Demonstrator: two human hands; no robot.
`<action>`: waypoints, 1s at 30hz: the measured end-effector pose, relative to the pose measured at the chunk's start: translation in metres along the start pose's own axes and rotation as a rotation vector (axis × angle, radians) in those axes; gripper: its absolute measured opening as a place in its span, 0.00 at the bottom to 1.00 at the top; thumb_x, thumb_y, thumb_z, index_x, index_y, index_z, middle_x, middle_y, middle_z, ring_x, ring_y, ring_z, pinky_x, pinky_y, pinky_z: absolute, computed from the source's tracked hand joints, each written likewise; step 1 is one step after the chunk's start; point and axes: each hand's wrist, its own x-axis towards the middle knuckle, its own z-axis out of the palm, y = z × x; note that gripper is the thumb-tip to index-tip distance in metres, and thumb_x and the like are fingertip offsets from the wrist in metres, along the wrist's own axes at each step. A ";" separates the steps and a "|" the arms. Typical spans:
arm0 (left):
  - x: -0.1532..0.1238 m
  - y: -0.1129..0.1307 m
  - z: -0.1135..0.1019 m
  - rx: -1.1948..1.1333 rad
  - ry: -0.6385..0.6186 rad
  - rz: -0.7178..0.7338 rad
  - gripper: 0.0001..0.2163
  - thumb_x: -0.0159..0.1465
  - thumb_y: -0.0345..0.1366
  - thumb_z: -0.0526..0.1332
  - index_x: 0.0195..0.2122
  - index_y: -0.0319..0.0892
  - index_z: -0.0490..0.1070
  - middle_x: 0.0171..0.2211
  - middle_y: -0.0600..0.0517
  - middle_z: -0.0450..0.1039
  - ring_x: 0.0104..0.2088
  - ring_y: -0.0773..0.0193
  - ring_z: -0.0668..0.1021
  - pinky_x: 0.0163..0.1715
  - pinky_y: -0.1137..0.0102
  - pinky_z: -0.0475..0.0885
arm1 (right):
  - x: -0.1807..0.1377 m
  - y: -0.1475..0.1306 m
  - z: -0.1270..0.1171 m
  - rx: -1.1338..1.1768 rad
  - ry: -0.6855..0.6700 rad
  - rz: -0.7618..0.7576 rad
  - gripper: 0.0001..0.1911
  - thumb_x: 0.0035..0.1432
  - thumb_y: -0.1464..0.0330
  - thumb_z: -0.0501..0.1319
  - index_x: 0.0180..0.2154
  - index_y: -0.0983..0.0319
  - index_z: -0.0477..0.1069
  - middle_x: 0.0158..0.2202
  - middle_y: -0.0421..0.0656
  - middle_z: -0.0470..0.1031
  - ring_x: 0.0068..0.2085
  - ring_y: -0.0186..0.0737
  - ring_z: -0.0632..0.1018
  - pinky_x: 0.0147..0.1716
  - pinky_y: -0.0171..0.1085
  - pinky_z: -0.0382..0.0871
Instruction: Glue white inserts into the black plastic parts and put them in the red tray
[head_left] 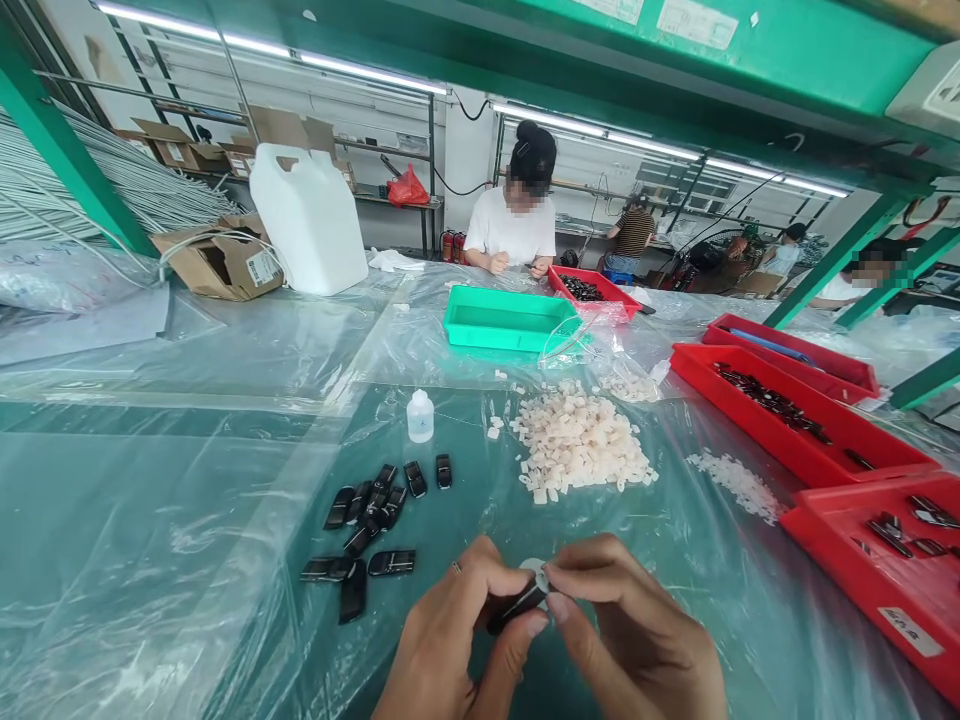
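Observation:
Close in front of me, my left hand pinches a small glossy black plastic casing between thumb and fingers. My right hand is closed at the casing's other end, thumb and forefinger pressed against it. A pale grey-white surface shows at that end; whether it is a separate piece I cannot tell. Left of the hands lie several similar black casings, some overlapping in a loose cluster. Beyond the hands is a heap of small whitish plastic pieces. A small translucent bottle stands upright behind the casings.
Red bins with black parts line the right side, near a scatter of clear bits. A green tray lies farther back. A white jug and a cardboard box stand at left. Across the table sits a person.

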 end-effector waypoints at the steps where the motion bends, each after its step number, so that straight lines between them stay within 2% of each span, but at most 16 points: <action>1: 0.000 0.001 0.000 0.001 0.003 0.007 0.07 0.76 0.43 0.56 0.39 0.52 0.68 0.31 0.59 0.63 0.25 0.67 0.70 0.25 0.74 0.68 | -0.001 0.000 0.001 -0.009 0.009 -0.005 0.07 0.65 0.72 0.67 0.39 0.51 0.81 0.37 0.40 0.77 0.39 0.36 0.79 0.39 0.31 0.75; 4: -0.001 0.004 -0.001 0.014 0.007 0.005 0.06 0.75 0.41 0.57 0.39 0.52 0.68 0.31 0.59 0.63 0.25 0.67 0.70 0.26 0.74 0.67 | -0.005 0.001 0.003 -0.043 0.037 -0.035 0.08 0.64 0.72 0.67 0.39 0.52 0.81 0.36 0.41 0.76 0.37 0.37 0.78 0.38 0.33 0.75; 8: 0.000 0.008 -0.002 0.016 -0.006 -0.011 0.06 0.74 0.37 0.58 0.38 0.52 0.67 0.31 0.59 0.64 0.25 0.67 0.69 0.25 0.74 0.66 | -0.008 0.001 0.005 -0.047 0.053 -0.096 0.13 0.65 0.78 0.65 0.41 0.53 0.79 0.37 0.40 0.75 0.38 0.36 0.78 0.38 0.34 0.73; 16: -0.001 0.009 0.000 -0.056 0.007 -0.007 0.07 0.74 0.35 0.57 0.37 0.50 0.68 0.30 0.59 0.62 0.24 0.68 0.69 0.25 0.73 0.66 | -0.001 0.003 0.001 0.055 -0.099 0.006 0.10 0.65 0.75 0.65 0.38 0.52 0.79 0.37 0.37 0.74 0.38 0.34 0.79 0.40 0.33 0.74; 19: -0.001 0.009 0.000 -0.074 0.002 -0.013 0.07 0.75 0.35 0.57 0.38 0.50 0.68 0.31 0.59 0.63 0.24 0.69 0.69 0.25 0.73 0.66 | 0.001 0.003 -0.001 0.075 -0.111 -0.006 0.11 0.66 0.76 0.64 0.38 0.53 0.79 0.38 0.38 0.73 0.40 0.35 0.80 0.42 0.34 0.75; 22: 0.000 0.008 -0.002 -0.096 -0.006 0.029 0.06 0.75 0.38 0.58 0.38 0.51 0.67 0.31 0.59 0.64 0.24 0.69 0.70 0.26 0.73 0.67 | 0.004 0.002 -0.009 0.009 -0.154 -0.082 0.12 0.66 0.77 0.64 0.43 0.52 0.78 0.40 0.39 0.75 0.42 0.35 0.80 0.43 0.33 0.77; 26: 0.001 0.009 -0.004 -0.107 0.008 0.050 0.06 0.75 0.43 0.58 0.39 0.52 0.67 0.31 0.59 0.63 0.24 0.69 0.70 0.26 0.74 0.69 | 0.004 0.001 -0.017 -0.167 -0.219 -0.258 0.21 0.63 0.81 0.64 0.52 0.53 0.76 0.44 0.42 0.74 0.45 0.36 0.79 0.45 0.34 0.77; 30: -0.002 0.011 -0.001 -0.123 0.018 0.044 0.07 0.75 0.42 0.59 0.38 0.52 0.67 0.31 0.59 0.65 0.23 0.70 0.70 0.24 0.75 0.69 | 0.000 -0.001 -0.006 -0.227 -0.070 -0.373 0.20 0.61 0.85 0.61 0.49 0.59 0.77 0.41 0.43 0.73 0.38 0.36 0.78 0.35 0.35 0.73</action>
